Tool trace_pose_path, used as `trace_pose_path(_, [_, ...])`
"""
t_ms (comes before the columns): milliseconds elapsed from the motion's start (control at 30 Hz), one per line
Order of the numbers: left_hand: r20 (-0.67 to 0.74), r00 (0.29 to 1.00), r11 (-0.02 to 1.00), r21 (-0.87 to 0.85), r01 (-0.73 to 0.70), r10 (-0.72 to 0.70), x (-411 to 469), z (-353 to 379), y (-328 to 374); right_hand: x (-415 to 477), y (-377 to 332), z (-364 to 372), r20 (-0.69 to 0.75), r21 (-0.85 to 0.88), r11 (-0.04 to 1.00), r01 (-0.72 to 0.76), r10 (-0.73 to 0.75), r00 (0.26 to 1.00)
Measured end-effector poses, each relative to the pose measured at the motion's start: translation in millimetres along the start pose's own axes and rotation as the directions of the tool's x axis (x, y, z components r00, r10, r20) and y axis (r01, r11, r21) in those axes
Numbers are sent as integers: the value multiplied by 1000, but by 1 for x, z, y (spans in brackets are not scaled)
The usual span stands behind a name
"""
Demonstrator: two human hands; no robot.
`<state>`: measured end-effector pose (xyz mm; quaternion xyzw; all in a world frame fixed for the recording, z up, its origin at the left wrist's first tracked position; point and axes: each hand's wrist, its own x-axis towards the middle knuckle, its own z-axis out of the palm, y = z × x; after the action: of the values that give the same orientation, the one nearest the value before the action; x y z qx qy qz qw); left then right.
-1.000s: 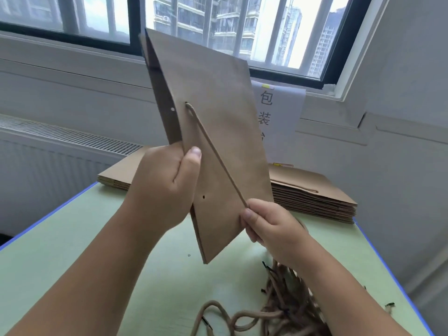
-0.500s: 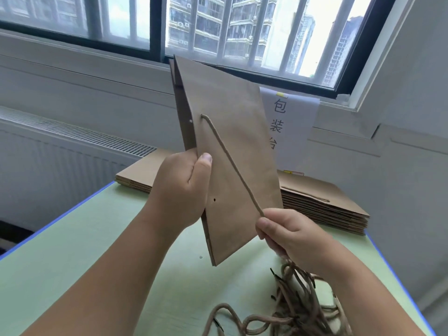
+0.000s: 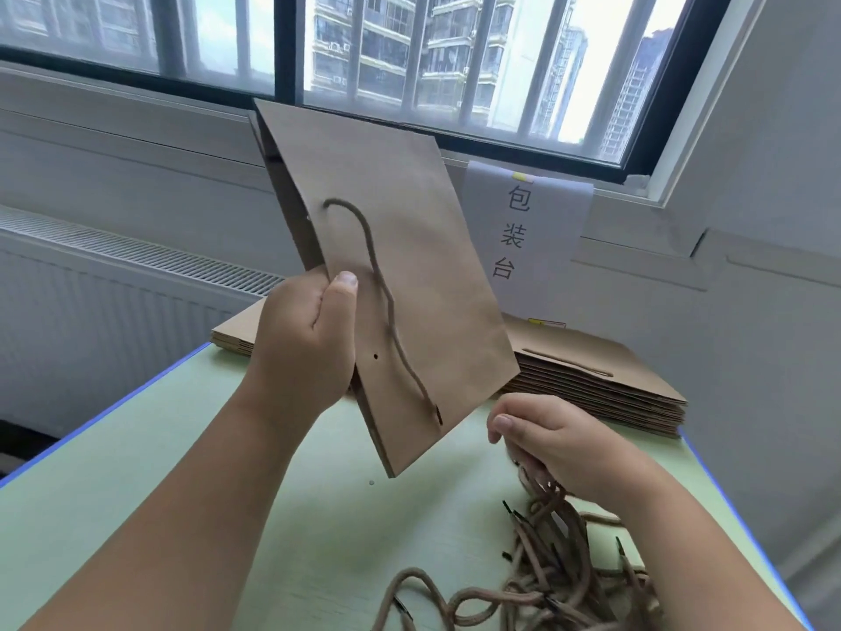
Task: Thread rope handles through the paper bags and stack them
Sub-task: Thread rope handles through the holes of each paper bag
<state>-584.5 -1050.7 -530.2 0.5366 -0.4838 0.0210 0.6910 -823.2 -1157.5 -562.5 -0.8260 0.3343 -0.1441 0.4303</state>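
Note:
My left hand (image 3: 305,352) grips a flat brown paper bag (image 3: 423,230) upright above the table, thumb on its front face. A brown rope handle (image 3: 384,293) comes out of the upper hole and hangs slack down the front, its dark tip near the bag's lower edge. A second hole (image 3: 375,356) beside my thumb has nothing through it. My right hand (image 3: 550,439) is low at the right, apart from the bag. Its fingers curl down onto a strand at the top of the loose rope pile (image 3: 559,580).
A stack of flat bags (image 3: 591,384) lies at the back right of the green table (image 3: 318,530), one rope showing on top. More flat bags (image 3: 234,332) lie behind my left hand. A paper sign (image 3: 523,234) hangs under the window.
My right hand has let go of the taut rope and dropped to the rope pile. The rope now hangs slack on the bag. The bag sits slightly lower in view.

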Motion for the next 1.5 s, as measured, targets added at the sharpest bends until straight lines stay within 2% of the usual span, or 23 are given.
trace_pose_path(67, [93, 996, 999, 31, -15, 12, -1, 3, -2, 0, -2, 5, -81, -182, 983, 31, -47, 996])
trace_pose_path(133, [161, 987, 999, 40, -33, 27, -4, 7, -4, 0, -7, 10, -197, -335, 936, 111, -185, 963])
trace_pose_path(233, [213, 974, 996, 38, -80, 70, -8, 12, -3, -5, -27, 20, -300, -268, 926, 267, -344, 890])
trace_pose_path(300, [211, 974, 996, 33, -86, 77, -10, 14, -3, -10, -38, 29, -260, -325, 901, 287, -377, 889])
trace_pose_path(433, [199, 978, 997, 33, -71, 63, -11, 16, -2, -10, -43, 46, -148, -610, 772, 179, -333, 931])
trace_pose_path(567, [187, 980, 996, 40, -79, 70, -10, 15, -3, -7, -39, 52, -139, -603, 782, 157, -297, 945])
trace_pose_path(700, [222, 974, 997, 47, -60, 48, -12, 18, -3, -9, -41, 52, -182, -470, 864, 181, -295, 938])
trace_pose_path(767, [255, 966, 997, 57, -52, 35, -14, 20, -2, -9, -40, 55, -208, -421, 896, 139, -244, 947])
trace_pose_path(900, [295, 955, 999, 31, -28, 17, -18, 25, 0, 0, -36, 65, -292, -489, 868, 83, -252, 923])
trace_pose_path(1033, [334, 942, 999, 34, 4, -15, -19, 26, 1, 3, -36, 71, -308, -528, 845, 86, -284, 908])
trace_pose_path(1067, [369, 929, 999, 37, 17, -30, -18, 25, 2, 2, -36, 69, -333, -512, 852, 108, -313, 890])
trace_pose_path(1133, [495, 867, 996, 92, 12, -56, -16, 21, 4, -1, -35, 64, -408, -368, 915, 167, -320, 855])
trace_pose_path(1233, [708, 691, 979, 205, -10, -142, -16, 15, 5, -2, -33, 56, -455, -41, 980, 195, -192, 870])
trace_pose_path(1300, [790, 576, 973, 224, 48, -210, -18, 15, 3, 2, -28, 54, -456, 152, 965, 213, -123, 881])
trace_pose_path(1333, [803, 545, 966, 250, 59, -241, -20, 16, 2, 4, -26, 53, -455, 230, 948, 221, -96, 885])
trace_pose_path(1400, [784, 553, 951, 307, 46, -280, -23, 21, -3, 8, -24, 52, -439, 371, 900, 229, -47, 897])
trace_pose_path(1500, [719, 652, 955, 294, 32, -243, -26, 27, -7, 11, -21, 51, -406, 509, 827, 240, -16, 914])
